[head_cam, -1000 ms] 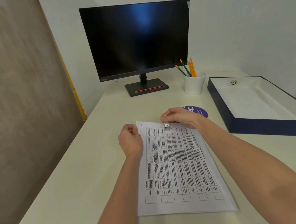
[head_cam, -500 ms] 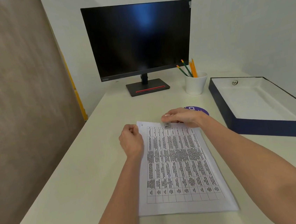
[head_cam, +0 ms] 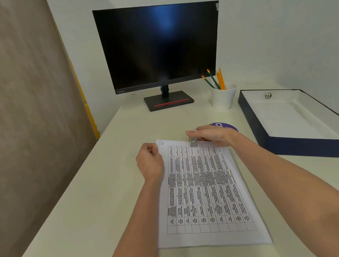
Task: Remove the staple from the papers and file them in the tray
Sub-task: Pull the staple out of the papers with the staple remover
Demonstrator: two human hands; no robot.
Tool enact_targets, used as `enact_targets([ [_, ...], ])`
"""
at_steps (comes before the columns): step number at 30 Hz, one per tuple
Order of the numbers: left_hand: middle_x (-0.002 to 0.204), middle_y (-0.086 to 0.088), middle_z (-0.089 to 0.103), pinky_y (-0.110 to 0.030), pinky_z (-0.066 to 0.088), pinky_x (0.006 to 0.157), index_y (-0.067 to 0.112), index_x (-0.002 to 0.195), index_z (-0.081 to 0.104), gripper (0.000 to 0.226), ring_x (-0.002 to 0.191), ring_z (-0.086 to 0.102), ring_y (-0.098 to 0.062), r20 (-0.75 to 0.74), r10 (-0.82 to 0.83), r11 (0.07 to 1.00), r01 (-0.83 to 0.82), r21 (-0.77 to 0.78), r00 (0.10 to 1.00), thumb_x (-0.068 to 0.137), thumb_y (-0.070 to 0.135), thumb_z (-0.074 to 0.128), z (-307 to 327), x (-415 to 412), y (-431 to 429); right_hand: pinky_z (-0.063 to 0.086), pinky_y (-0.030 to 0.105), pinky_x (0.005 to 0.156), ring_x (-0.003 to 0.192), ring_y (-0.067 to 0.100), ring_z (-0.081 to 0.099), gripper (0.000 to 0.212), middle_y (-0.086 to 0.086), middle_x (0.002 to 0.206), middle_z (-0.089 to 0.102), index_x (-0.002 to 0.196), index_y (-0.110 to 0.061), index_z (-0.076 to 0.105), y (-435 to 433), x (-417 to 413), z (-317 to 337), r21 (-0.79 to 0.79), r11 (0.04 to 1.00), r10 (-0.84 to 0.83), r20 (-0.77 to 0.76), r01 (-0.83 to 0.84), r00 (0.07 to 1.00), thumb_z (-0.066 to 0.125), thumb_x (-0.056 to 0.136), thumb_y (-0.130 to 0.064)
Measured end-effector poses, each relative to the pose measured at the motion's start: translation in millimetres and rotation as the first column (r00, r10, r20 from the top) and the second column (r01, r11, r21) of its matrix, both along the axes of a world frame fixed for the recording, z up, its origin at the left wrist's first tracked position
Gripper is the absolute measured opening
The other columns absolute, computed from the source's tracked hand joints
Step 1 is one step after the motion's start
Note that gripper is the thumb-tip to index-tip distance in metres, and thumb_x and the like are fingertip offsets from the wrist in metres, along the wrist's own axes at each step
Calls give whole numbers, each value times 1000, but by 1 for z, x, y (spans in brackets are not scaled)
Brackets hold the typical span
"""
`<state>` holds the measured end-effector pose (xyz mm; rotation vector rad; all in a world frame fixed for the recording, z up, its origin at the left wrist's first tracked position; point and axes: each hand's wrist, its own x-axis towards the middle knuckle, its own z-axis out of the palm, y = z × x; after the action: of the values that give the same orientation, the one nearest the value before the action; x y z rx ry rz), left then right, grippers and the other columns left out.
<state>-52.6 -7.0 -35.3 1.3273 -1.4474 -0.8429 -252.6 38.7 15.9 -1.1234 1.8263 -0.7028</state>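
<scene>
Mostly plain to see, the papers (head_cam: pixel 204 191) lie flat on the tabletop (head_cam: pixel 108 187) between the two forearms, a printed table facing up. They are not in the tray (head_cam: pixel 254 123), which sits well apart to the right. Its near end is cut off by the frame edge.

The left hand (head_cam: pixel 150 161) lies against the papers' top-left edge with its fingers (head_cam: pixel 153 150) clenched. The fingertips are tucked out of sight, so I cannot tell whether they pinch the sheet. A tiny grey mark at that corner is too small to tell if it is the staple.

The right hand (head_cam: pixel 211 135) rests at the papers' top edge, fingers grasping a small silvery staple remover (head_cam: pixel 193 142), most of it covered by the hand. Behind that hand a purple disc (head_cam: pixel 227 126) is largely hidden, its white lettering unreadable.

Further back stand a dark monitor (head_cam: pixel 158 45) and a white cup (head_cam: pixel 223 98) of pencils.
</scene>
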Motion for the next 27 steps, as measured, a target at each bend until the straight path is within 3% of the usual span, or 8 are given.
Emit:
enact_targets([
  [6, 74, -1, 59, -34, 47, 74, 5, 90, 64, 17, 77, 56, -23, -6, 4, 1000, -4, 0, 1000, 92, 7, 47, 0, 0, 0, 44, 41, 104, 117, 24, 55, 48, 6, 128, 55, 129, -16, 53, 2, -13, 1, 1, 1000, -15, 44, 15, 999, 65, 86, -34],
  [12, 77, -2, 61, -31, 43, 70, 6, 90, 64, 17, 77, 55, -22, 4, -7, 1000, 7, -14, 1000, 93, 7, 47, -1, 0, 0, 49, 45, 99, 100, 28, 66, 31, 10, 103, 67, 96, -12, 60, 17, -32, -2, 15, 1000, -12, 144, 10, 989, 69, 82, -38],
  [19, 79, -5, 63, -30, 43, 72, 4, 92, 65, 18, 76, 55, -24, -12, -10, 1000, 10, -19, 1000, 93, 11, 48, -2, 1, -1, 52, 41, 95, 92, 24, 67, 23, 7, 97, 70, 91, -14, 62, 22, -33, 0, -6, 999, -40, 178, 41, 983, 69, 83, -35],
  [22, 79, -5, 62, -29, 41, 70, 4, 92, 65, 18, 76, 55, -24, -13, -8, 1000, 8, -25, 1000, 93, 11, 48, -3, 1, -1, 52, 45, 95, 98, 27, 68, 32, 9, 106, 70, 103, -12, 59, 22, -31, -1, -11, 999, -34, 179, 36, 983, 71, 82, -33],
  [25, 80, -5, 62, -28, 39, 70, 5, 91, 65, 18, 77, 55, -24, -17, -9, 1000, 9, -17, 1000, 93, 12, 49, -3, 1, -1, 53, 39, 91, 105, 24, 65, 44, 8, 115, 64, 123, -15, 56, 26, -28, 2, -42, 999, -22, 134, 27, 991, 71, 83, -26],
  [27, 80, -6, 63, -28, 39, 70, 5, 91, 65, 18, 77, 54, -24, -24, -4, 1000, 4, -14, 1000, 93, 12, 48, -2, 1, -1, 52, 35, 90, 106, 23, 63, 46, 7, 117, 61, 125, -17, 56, 27, -30, 4, -66, 998, -16, 122, 24, 992, 71, 83, -27],
])
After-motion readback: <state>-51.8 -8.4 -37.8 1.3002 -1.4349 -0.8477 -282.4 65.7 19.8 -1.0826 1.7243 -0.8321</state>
